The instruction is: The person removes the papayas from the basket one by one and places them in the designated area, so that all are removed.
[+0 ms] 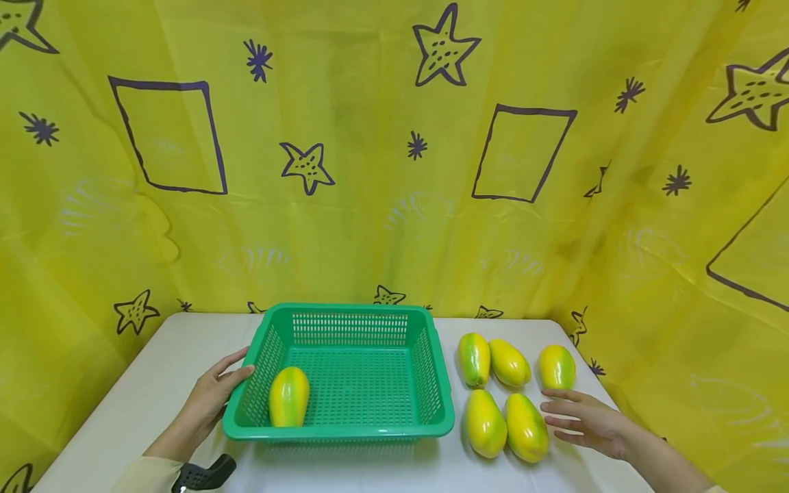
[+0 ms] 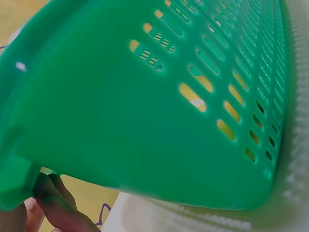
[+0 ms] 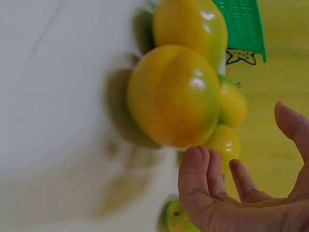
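Observation:
A green plastic basket (image 1: 351, 433) with slotted walls stands on the table, and one yellow-green papaya (image 1: 289, 397) lies inside near its left wall. At the basket's left rim, my left hand (image 1: 206, 404) holds on, its fingers (image 2: 60, 203) curled under the edge in the left wrist view. To the right of the basket lie several more papayas. My right hand (image 1: 585, 421) hovers beside the nearest papaya (image 1: 527, 428), fingers spread and holding nothing. In the right wrist view its fingertips (image 3: 194, 157) come close to that papaya (image 3: 174, 96); whether they touch I cannot tell.
Other papayas on the right include a back pair (image 1: 474, 359), a front one (image 1: 485, 423) and one at the far right (image 1: 557, 366). The white table (image 1: 166, 373) is bordered by a yellow patterned curtain (image 1: 370, 226) at the back and sides.

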{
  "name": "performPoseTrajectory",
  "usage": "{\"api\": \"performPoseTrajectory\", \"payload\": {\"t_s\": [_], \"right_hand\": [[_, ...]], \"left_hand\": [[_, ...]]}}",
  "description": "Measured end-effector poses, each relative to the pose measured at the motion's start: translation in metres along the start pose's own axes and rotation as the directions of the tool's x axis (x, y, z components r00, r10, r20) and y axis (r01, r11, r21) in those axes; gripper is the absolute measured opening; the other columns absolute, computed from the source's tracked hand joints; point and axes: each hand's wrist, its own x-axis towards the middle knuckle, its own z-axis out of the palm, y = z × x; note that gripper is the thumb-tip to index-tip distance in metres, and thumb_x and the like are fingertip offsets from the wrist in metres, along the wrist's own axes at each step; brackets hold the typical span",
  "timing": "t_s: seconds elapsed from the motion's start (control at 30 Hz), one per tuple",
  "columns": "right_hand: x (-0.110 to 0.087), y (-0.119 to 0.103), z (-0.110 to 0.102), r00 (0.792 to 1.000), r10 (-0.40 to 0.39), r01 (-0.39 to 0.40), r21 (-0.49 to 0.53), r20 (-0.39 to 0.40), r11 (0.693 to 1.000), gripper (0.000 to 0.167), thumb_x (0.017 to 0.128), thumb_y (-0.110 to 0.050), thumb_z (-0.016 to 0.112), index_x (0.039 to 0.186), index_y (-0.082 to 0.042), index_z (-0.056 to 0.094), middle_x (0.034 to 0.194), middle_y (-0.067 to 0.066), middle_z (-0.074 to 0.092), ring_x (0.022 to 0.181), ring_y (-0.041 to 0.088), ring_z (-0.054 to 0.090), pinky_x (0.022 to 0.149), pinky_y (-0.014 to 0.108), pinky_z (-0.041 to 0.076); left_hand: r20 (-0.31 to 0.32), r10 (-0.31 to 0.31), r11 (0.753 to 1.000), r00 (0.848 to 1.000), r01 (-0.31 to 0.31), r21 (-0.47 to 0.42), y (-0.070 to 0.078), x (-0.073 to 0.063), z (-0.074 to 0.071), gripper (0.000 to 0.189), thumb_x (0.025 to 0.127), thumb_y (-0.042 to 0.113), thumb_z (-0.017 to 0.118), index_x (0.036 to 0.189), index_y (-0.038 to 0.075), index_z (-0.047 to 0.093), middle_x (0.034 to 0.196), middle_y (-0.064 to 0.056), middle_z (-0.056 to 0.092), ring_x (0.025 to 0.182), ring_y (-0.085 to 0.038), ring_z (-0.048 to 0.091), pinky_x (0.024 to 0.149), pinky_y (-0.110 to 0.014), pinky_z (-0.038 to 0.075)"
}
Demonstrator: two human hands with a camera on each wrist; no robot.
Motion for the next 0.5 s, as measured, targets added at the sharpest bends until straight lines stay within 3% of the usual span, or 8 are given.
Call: {"api": "performPoseTrajectory", "payload": {"t_s": [0.1, 0.27, 0.5], "right_hand": [[-0.002, -0.012, -0.001, 0.997, -0.047, 0.049, -0.021, 0.058, 0.999, 0.069, 0.103, -0.027, 0.050, 0.150, 0.013, 0.017, 0.142, 0.027, 0.042, 0.116, 0.021, 0.057, 0.101, 0.046, 0.048], [-0.003, -0.037, 0.012, 0.983, -0.128, 0.132, -0.019, 0.133, 0.991, 0.065, 0.105, -0.026, 0.047, 0.149, 0.013, 0.019, 0.130, 0.006, 0.056, 0.120, 0.023, 0.056, 0.100, 0.041, 0.050], [0.004, -0.074, 0.061, 0.975, -0.169, 0.171, -0.005, 0.143, 0.985, 0.063, 0.102, -0.027, 0.053, 0.148, 0.008, 0.028, 0.134, 0.014, 0.053, 0.115, 0.021, 0.060, 0.098, 0.036, 0.051]], "left_hand": [[-0.003, 0.000, 0.999, 1.000, 0.000, 0.035, 0.002, -0.001, -0.001, 0.073, 0.097, 0.038, 0.062, 0.154, 0.009, 0.029, 0.129, -0.022, 0.060, 0.089, -0.014, 0.067, 0.076, -0.035, 0.059], [0.000, 0.000, 0.999, 1.000, 0.000, 0.045, 0.007, -0.002, -0.002, 0.070, 0.096, 0.034, 0.063, 0.152, 0.007, 0.032, 0.112, -0.011, 0.067, 0.082, -0.013, 0.068, 0.070, -0.033, 0.060], [-0.002, 0.016, 0.995, 1.000, -0.016, 0.103, 0.013, -0.004, -0.004, 0.068, 0.095, 0.032, 0.064, 0.151, 0.005, 0.034, 0.115, -0.013, 0.063, 0.085, -0.011, 0.066, 0.069, -0.029, 0.057]]}}
